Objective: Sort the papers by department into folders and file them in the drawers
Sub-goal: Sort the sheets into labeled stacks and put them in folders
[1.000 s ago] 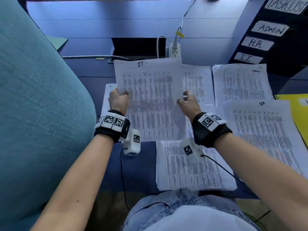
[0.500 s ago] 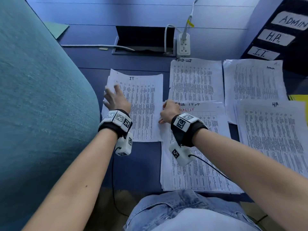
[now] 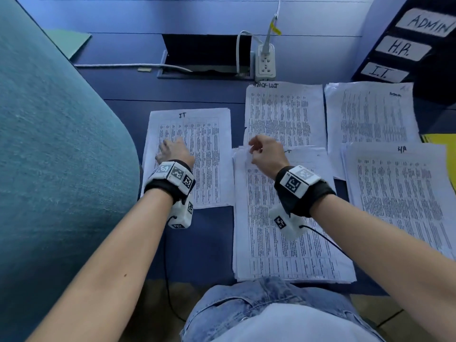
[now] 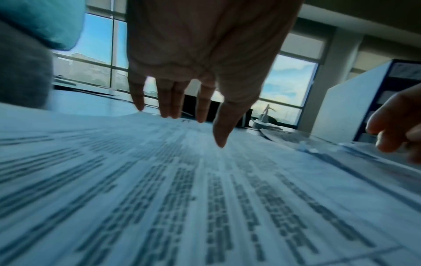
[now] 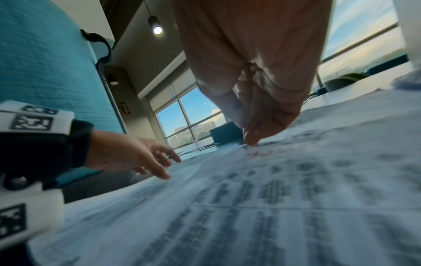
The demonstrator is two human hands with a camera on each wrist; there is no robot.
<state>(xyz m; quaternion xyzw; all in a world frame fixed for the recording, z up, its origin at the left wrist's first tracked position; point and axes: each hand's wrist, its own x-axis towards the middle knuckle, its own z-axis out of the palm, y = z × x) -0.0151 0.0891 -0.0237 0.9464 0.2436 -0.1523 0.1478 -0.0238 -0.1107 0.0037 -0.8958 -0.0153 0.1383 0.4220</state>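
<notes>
— So, what are the fingers (image 4: 169, 100) of the left hand (image 3: 176, 151) doing?

— Spread out straight, holding nothing. From the left wrist view the tips hang just over the IT sheet (image 3: 197, 154); whether they touch it I cannot tell.

— And the right hand (image 3: 267, 154)?

— Its fingers (image 5: 252, 133) are bunched together, pointing down at the top left corner of the near stack (image 3: 283, 243). The head view shows the thumb and fingers curled at a lifted paper edge, so it looks like a pinch on the top sheet, though it is blurred.

— Where do the papers lie?

— All flat on the blue bench (image 3: 197, 243). The IT sheet is on the left. The near stack sits at the front edge, before the person's lap. Behind it lies another pile (image 3: 283, 112), with a further pile (image 3: 370, 112) to its right. A pile headed HR (image 3: 399, 193) lies on the right, overlapping that one.

— Anything else?

— A dark drawer unit (image 3: 439, 70) at the far right, labelled ADMIN, H.R., I.T. A yellow folder (image 3: 441, 144) peeks out beside the HR pile. A power strip (image 3: 265, 62) stands at the back of the bench, and a teal chair back (image 3: 49, 169) fills the left.
</notes>
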